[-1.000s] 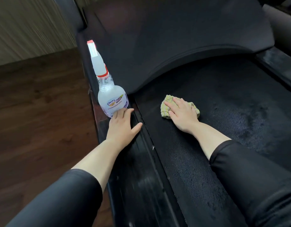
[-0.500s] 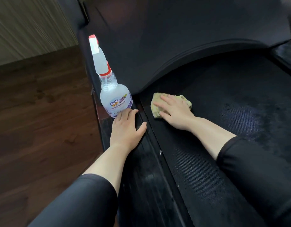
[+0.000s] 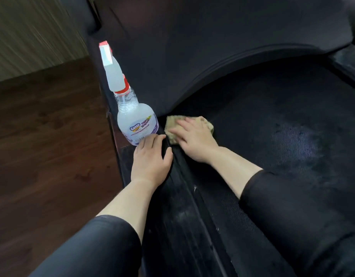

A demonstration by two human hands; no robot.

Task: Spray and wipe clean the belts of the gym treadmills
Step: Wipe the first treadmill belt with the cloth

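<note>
Right hand [image 3: 194, 138] grip spread flat, pressing cloth [image 3: 170, 123] on belt [image 3: 272, 160] at its far-left corner, tight against side rail [image 3: 172, 216]. Rest of belt lies rightward and back toward the person. Left hand [image 3: 152, 160] flat on rail, fingertips touching spray bottle [image 3: 135, 120].

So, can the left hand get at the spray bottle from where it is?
Probably yes: the left hand lies flat on the side rail, fingertips right at the base of the spray bottle, with nothing between them.
</note>
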